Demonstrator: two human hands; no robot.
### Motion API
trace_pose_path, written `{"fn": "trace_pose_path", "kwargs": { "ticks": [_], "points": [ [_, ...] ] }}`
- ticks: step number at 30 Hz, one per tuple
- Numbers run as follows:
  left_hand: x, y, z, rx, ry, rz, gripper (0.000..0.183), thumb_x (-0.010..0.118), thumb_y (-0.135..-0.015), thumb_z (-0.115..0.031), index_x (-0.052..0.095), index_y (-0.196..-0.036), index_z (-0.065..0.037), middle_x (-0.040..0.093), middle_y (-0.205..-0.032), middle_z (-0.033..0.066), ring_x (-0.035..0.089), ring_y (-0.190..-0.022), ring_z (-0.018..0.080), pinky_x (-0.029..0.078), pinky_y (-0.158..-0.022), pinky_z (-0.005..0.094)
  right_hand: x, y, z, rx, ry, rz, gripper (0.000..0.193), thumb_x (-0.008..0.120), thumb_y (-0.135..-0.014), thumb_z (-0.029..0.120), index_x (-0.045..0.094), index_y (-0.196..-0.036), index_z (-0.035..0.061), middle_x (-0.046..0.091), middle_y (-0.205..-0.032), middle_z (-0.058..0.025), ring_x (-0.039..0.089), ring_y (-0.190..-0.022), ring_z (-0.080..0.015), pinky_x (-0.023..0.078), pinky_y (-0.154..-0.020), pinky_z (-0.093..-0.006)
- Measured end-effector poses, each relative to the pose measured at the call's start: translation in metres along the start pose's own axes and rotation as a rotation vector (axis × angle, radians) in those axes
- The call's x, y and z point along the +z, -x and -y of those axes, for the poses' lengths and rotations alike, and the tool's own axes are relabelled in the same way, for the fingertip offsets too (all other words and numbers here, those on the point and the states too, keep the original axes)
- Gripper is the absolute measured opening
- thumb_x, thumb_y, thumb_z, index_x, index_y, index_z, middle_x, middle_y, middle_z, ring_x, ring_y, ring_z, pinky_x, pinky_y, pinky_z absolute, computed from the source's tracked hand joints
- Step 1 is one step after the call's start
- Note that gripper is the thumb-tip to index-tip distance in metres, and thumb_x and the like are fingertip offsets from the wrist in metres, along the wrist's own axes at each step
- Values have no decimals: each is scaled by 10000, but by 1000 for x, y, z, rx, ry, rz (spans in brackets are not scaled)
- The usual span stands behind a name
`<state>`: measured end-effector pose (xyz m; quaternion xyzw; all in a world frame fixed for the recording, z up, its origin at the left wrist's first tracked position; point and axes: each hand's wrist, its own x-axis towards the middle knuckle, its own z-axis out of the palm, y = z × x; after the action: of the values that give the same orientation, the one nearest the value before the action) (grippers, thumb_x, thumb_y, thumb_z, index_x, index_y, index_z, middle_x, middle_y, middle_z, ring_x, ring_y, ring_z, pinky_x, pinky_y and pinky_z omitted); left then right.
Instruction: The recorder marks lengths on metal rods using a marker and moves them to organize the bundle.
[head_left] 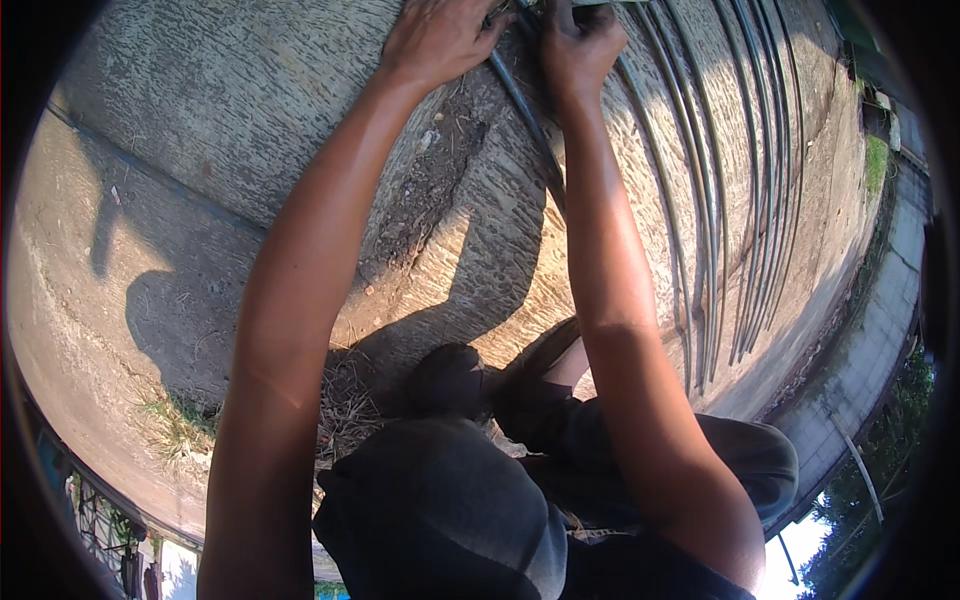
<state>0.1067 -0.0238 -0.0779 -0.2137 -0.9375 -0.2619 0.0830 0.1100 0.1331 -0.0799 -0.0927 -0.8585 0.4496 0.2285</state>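
Observation:
Both my hands are at the top edge of the view, close together over the rough concrete ground. My left hand (436,38) has its fingers bent, with thumb and forefinger at the upper end of a dark metal rod (524,108). The rod slants down from there and passes behind my right forearm. My right hand (585,48) is closed just to the right, its thumb pressed toward the fingers; what it grips is hidden. A pale flat edge shows above its knuckles, cut off by the frame.
Several long metal rods (712,215) lie side by side on the concrete to the right. A dirt-filled crack (430,190) runs between slabs, with dry grass (350,405) near my feet. My bent knee (445,500) is below. A low concrete kerb (850,335) curves along the right.

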Motion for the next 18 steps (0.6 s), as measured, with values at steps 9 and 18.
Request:
{"fn": "trace_pose_path", "kwargs": {
  "ticks": [9,18],
  "points": [
    [-1,0,1,14,2,-10,467,582,-943,-217,556,-1406,-167,399,-1542,117,296,-1469,310,172,-1229,539,2,-1,-1,-78,-39,2,259,708,-862,142,611,-796,-89,613,-616,-219,583,-521,-261,453,-538,-406],
    [4,0,-1,20,-6,-14,449,585,-955,-258,566,-1393,-162,384,-1552,114,286,-1474,303,167,-1229,539,-3,2,-7,-87,-17,-43,272,706,-874,153,594,-820,-89,613,-647,-225,576,-558,-282,439,-562,-438]
  ]
}}
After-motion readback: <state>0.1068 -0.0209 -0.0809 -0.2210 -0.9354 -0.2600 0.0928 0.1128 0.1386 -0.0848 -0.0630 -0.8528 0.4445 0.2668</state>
